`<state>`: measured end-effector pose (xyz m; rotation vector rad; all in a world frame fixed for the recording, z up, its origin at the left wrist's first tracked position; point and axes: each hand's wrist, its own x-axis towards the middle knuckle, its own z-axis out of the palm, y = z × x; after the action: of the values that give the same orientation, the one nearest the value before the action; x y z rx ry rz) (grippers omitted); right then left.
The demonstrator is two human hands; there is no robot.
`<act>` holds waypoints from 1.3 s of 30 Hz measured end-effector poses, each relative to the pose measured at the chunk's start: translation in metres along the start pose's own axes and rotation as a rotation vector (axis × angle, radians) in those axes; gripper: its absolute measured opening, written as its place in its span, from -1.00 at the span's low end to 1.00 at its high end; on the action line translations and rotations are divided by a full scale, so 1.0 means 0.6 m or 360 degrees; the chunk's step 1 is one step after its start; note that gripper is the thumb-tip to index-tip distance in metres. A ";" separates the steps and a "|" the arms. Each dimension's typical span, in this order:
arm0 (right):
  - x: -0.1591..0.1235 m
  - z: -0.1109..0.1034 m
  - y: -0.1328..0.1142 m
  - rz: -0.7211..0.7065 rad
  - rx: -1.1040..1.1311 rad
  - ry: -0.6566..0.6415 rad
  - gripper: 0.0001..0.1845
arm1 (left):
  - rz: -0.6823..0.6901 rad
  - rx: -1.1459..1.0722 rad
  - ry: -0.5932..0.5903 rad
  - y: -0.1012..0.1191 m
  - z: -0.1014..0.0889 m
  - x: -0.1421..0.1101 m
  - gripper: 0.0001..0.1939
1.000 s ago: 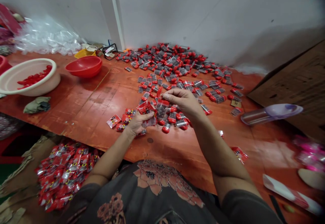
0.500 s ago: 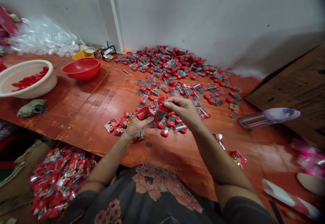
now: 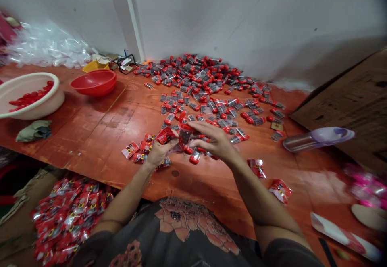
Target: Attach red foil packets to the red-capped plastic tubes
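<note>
Where hands nearly meet, packaging sits.

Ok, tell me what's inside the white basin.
The white basin holds a pile of small red pieces. Whatever lies beneath the top pieces is covered, and its near wall hides part of the interior. The picture's edge cuts off the basin's left end.

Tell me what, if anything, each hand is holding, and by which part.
The left hand pinches red printed plastic packaging by its near edge. The right hand, thumb and fingers parted, shows no clear hold.
</note>
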<state>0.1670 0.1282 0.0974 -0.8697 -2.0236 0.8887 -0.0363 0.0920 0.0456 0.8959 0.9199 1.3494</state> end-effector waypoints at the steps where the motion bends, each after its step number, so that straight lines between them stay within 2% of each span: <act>1: -0.002 0.005 0.004 -0.0026 -0.0067 -0.0015 -0.38 | -0.0008 -0.0011 0.0005 0.002 0.002 0.000 -0.79; 6: -0.005 0.020 0.017 -0.0194 -0.0326 -0.0063 -0.06 | -0.0036 -0.0029 -0.0077 0.000 0.009 -0.005 -0.80; 9: 0.002 0.009 0.012 -0.0314 -0.0480 -0.0155 0.24 | -0.0097 0.0027 -0.0130 -0.004 0.009 -0.009 -0.80; 11: 0.009 -0.001 0.008 -0.0350 -0.0543 -0.0257 0.33 | -0.0135 0.0071 -0.0143 -0.006 0.008 -0.010 -0.79; 14: 0.012 -0.008 0.008 -0.0373 -0.0642 -0.0319 0.29 | -0.0101 0.0075 -0.0060 -0.009 0.007 -0.009 -0.79; 17: 0.002 -0.001 0.013 -0.0371 -0.0776 -0.0216 0.13 | -0.0063 0.0073 0.0044 -0.013 0.004 -0.007 -0.81; 21: -0.016 0.018 0.020 -0.0376 -0.0878 -0.0071 -0.06 | -0.0034 0.0117 -0.0044 -0.015 0.000 -0.008 -0.85; 25: -0.029 0.032 0.028 -0.0424 -0.0958 -0.0085 -0.18 | -0.0059 0.0221 -0.0091 -0.013 -0.012 -0.013 -0.85; 30: -0.059 0.054 0.050 -0.0393 -0.0985 -0.0083 -0.22 | -0.0231 0.0337 -0.0216 -0.026 -0.035 -0.023 -0.83; 32: -0.076 0.063 0.058 -0.0350 -0.0993 -0.0089 -0.22 | -0.0277 0.0315 -0.0204 -0.035 -0.039 -0.026 -0.81; 36: -0.118 0.074 0.066 -0.0225 -0.0873 -0.0198 -0.14 | -0.0422 0.0015 -0.0169 -0.040 -0.029 -0.034 -0.76; 39: -0.158 0.080 0.068 -0.0012 -0.0582 -0.0314 -0.12 | -0.0589 -0.0168 -0.0026 -0.042 -0.015 -0.041 -0.67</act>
<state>0.1851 0.0600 0.0082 -1.0002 -2.4071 0.6274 -0.0349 0.0670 0.0198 0.6182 0.9399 1.0590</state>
